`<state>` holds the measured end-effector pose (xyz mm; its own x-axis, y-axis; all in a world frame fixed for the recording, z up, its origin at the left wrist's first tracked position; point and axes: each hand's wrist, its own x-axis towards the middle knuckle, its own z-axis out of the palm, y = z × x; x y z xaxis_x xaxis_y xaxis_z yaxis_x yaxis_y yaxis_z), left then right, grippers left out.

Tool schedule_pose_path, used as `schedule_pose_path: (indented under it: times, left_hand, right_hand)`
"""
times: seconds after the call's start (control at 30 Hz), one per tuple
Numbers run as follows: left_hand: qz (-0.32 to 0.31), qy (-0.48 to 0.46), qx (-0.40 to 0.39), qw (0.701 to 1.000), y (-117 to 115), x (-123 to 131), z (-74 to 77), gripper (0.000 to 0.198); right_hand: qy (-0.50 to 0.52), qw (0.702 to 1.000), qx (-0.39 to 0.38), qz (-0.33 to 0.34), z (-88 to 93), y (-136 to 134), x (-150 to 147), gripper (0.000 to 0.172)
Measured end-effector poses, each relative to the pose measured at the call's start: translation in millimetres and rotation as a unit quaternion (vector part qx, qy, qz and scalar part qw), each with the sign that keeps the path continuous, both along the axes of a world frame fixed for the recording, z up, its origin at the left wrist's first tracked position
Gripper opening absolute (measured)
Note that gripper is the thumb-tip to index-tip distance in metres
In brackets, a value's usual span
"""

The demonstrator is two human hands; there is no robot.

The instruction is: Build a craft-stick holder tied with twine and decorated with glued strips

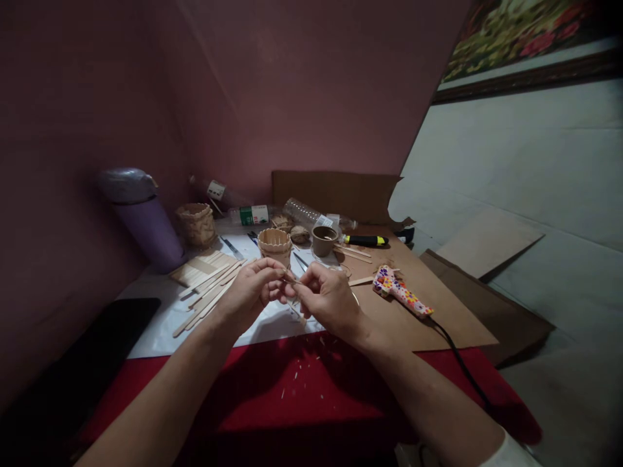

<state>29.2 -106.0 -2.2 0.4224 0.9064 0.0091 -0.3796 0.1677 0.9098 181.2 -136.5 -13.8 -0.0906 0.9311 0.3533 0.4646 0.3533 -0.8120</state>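
Note:
In the middle of the head view my left hand (260,284) and my right hand (328,295) meet over the table's near side. Both are closed in a pinch on a thin wooden strip (292,280), mostly covered by the fingers. Just behind them stands a small cup (274,243) with a scalloped rim, faced with craft sticks. Several loose craft sticks (210,295) lie on white paper to the left of my left hand. Partly hidden behind my right hand is a pointed metal blade (300,261).
A patterned glue gun (402,292) with a black cord rests on cardboard (452,331) at right. Behind are a brown cup (324,240), a black-and-yellow cutter (366,240), plastic bottles (311,213) and a woven-looking pot (195,225). A purple tumbler (146,227) stands left. Wood bits litter red cloth (302,402).

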Motion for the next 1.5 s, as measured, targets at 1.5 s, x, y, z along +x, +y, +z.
schedule_pose_path:
  times: [1.5]
  left_hand:
    - [0.003,0.065,0.003,0.998,3.8,-7.2,-0.5,0.022]
  right_hand:
    - [-0.04,0.995,0.08,-0.052,-3.2,13.6,9.9,0.009]
